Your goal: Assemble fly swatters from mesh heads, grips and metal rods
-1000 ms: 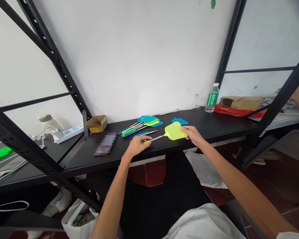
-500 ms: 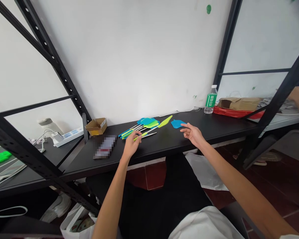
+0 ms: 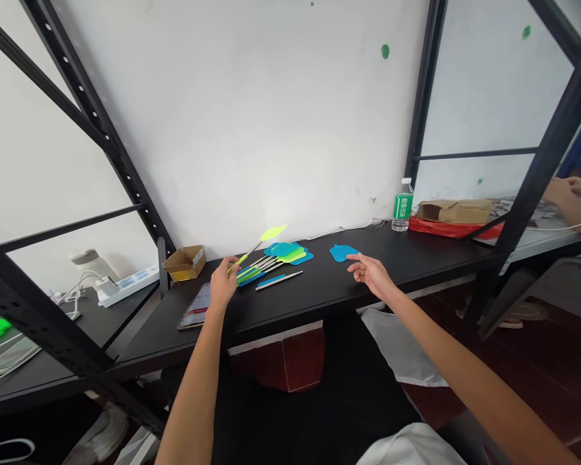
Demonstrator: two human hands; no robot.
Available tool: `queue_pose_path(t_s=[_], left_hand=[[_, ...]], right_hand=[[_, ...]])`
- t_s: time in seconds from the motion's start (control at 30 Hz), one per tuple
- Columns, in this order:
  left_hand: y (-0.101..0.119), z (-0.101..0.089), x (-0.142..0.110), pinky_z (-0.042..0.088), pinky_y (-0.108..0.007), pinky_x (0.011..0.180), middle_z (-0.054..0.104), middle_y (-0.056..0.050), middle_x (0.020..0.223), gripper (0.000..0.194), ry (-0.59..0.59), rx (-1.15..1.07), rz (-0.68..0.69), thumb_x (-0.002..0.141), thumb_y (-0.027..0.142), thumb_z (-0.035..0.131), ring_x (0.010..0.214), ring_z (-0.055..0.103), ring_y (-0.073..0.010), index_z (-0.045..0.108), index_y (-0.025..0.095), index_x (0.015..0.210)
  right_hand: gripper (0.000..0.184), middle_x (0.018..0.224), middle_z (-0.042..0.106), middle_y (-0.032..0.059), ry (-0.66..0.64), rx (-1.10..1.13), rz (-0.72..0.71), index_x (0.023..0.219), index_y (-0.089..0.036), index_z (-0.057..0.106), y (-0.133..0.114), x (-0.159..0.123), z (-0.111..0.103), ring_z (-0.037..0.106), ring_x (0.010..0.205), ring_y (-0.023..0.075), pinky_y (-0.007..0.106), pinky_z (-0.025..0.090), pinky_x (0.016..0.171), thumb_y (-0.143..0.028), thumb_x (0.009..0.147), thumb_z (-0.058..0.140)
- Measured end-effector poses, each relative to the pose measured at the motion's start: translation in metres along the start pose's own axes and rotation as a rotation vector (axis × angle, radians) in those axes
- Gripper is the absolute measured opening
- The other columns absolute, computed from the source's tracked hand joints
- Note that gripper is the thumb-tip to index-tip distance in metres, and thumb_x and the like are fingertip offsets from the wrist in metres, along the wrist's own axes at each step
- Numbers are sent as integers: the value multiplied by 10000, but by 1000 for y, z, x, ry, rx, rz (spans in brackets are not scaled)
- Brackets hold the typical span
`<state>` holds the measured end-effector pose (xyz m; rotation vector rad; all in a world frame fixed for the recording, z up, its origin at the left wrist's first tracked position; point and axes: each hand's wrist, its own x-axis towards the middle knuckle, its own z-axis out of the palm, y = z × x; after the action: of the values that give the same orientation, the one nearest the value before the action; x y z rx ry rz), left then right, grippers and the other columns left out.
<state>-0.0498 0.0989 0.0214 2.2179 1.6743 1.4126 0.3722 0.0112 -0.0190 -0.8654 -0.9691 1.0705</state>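
Observation:
My left hand [image 3: 224, 279] is closed round the handle of a yellow-green fly swatter [image 3: 272, 233], whose head is raised above the pile. Beneath and right of it lies a heap of blue and green fly swatters [image 3: 290, 253], their metal shafts and coloured grips pointing left. In front of the heap, a blue handle [image 3: 271, 281] lies beside a thin metal rod [image 3: 290, 276]. Over to the right, a blue swatter head [image 3: 343, 252] rests on the table. The fingertips of my right hand [image 3: 370, 274] are at its near right edge, fingers loosely bent and apart; contact is unclear.
On the black table [image 3: 314, 300] stand a small open cardboard box [image 3: 184, 263] at left and a water bottle [image 3: 403, 205] at right. A flat phone-like item [image 3: 196, 307] lies near my left wrist. Black shelf posts [image 3: 421, 90] flank the space. Another person's hands [image 3: 564, 194] show far right.
My left hand has drawn the yellow-green fly swatter leftward, off the heap, its head now tilted up. My right hand stays close to the blue swatter head. The view has shifted slightly.

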Motion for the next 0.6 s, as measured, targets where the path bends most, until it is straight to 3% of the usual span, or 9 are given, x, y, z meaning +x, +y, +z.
queue_pose_path(t_s=[0.17, 0.4, 0.6], left_hand=[[-19, 4, 5, 468, -328, 849, 755, -27, 1034, 267, -85, 131, -1, 919, 301, 473, 1007, 658, -254, 628, 268, 1135], [-24, 6, 0, 466, -362, 921, 718, -54, 1189, 371, -159, 293, -26, 932, 385, 476, 1098, 625, -284, 642, 255, 1238], [-22, 7, 3, 492, -367, 856, 733, -96, 1105, 359, -232, 364, -57, 920, 314, 449, 1018, 655, -296, 730, 269, 1139]], right_hand=[[433, 698, 700, 70, -9, -15, -18, 1001, -130, 714, -2, -3, 2, 542, 511, 109, 233, 404, 471, -522, 818, 696], [421, 685, 690, 61, 2, -33, -16, 966, -137, 718, -3, -4, 4, 534, 504, 111, 242, 398, 469, -528, 815, 687], [416, 685, 685, 62, 2, -42, -19, 949, -139, 717, -3, -4, 4, 533, 503, 119, 255, 395, 472, -530, 815, 680]])
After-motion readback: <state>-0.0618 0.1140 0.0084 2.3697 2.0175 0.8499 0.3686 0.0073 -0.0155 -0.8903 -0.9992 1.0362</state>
